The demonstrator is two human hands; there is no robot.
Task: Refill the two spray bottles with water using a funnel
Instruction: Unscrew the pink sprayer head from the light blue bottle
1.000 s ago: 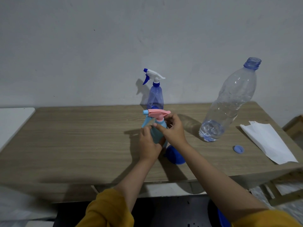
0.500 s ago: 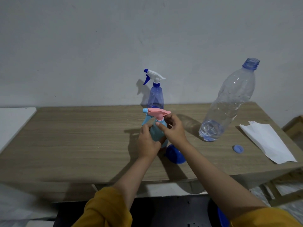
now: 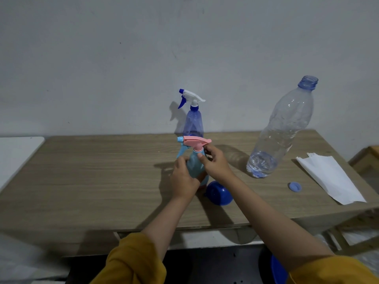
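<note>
Light-blue spray bottle (image 3: 194, 167) upright on table (image 3: 102, 181), long axis vertical, dead centre between both hands. Left hand (image 3: 182, 177) wrapped round body; right hand (image 3: 214, 162) pinching collar under pink trigger head (image 3: 194, 141), nearer the cap. Funnel (image 3: 218, 193) just beside the base, right side. Purple spray bottle (image 3: 193, 121) behind, water bottle (image 3: 281, 132) uncapped, well right.

Dim bluish light, soft shadows, wide-angle edge distortion.
</note>
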